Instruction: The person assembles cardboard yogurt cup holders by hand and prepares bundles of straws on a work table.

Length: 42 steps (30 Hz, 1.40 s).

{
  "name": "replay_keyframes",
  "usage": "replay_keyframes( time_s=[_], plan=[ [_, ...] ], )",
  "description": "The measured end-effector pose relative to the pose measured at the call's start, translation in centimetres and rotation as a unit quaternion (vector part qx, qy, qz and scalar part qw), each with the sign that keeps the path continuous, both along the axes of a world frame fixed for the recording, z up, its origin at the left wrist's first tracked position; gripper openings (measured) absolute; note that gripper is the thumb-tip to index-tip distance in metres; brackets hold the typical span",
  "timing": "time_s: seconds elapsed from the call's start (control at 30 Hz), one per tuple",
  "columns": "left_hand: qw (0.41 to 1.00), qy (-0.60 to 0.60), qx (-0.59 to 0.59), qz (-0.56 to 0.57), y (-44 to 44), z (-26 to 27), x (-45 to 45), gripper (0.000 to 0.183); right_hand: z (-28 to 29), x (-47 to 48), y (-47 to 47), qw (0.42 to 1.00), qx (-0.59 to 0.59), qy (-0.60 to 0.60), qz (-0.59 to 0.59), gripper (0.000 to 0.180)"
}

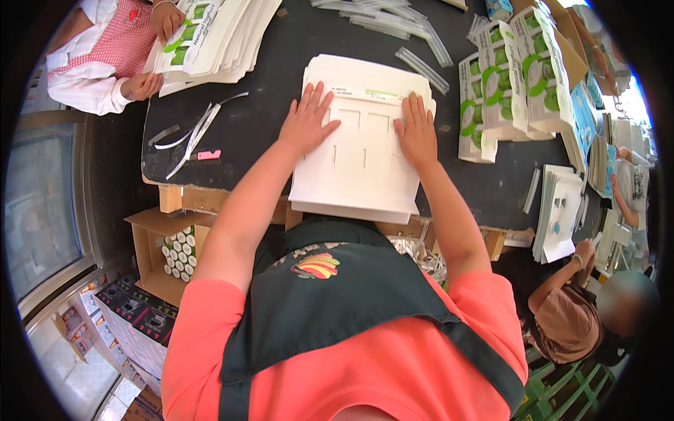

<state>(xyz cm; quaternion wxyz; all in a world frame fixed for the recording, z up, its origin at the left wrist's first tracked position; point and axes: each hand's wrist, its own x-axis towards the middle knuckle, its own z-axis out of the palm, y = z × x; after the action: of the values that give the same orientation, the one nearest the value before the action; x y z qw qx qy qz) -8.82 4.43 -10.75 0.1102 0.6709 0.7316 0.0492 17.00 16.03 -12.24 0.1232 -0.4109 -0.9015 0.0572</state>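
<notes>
A stack of white die-cut cardboard sheets (363, 181) lies before me at the table's front edge, its near end overhanging slightly. The top sheet has slots, folded-looking recesses and a narrow printed strip near its far end. My left hand (310, 118) rests flat on the stack's left edge, fingers a little apart. On the right edge lies my right hand (417, 129), also flat, thumb pointing inward. Neither hand grasps anything. Left of the stack are a pink-handled cutter (209, 154) and loose white strips (197, 134).
Clear plastic strips (421, 68) lie at the back of the black table (253, 131). Printed yoghurt cartons (492, 94) stand at right. A co-worker's hands (145, 87) touch printed sheets (210, 42) at upper left. Another person (568, 321) sits at right. A box of cups (179, 252) is below.
</notes>
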Motion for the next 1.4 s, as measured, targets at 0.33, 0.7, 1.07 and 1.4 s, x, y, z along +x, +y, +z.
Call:
replay_keyframes(
  time_s=[0.33,0.7,1.07,1.4],
  plan=[
    [0.95,-0.216,-0.008,0.223,-8.5,0.3,1.5,0.073,3.8,2.2,-11.3,0.962,-0.192,0.16,-0.111,0.035],
    [0.76,-0.587,-0.011,0.278,-10.0,4.9,2.3,0.045,6.6,-0.5,-12.7,0.937,-0.25,0.116,-0.216,0.065],
    [0.413,-0.86,-0.151,0.26,-10.6,4.9,4.1,0.051,6.8,-0.9,-13.5,0.968,-0.178,0.083,-0.154,0.05],
    [0.462,-0.834,-0.152,0.262,-10.3,6.4,4.8,0.052,7.4,-2.0,-14.1,0.979,-0.151,0.035,-0.133,0.055]
  ],
)
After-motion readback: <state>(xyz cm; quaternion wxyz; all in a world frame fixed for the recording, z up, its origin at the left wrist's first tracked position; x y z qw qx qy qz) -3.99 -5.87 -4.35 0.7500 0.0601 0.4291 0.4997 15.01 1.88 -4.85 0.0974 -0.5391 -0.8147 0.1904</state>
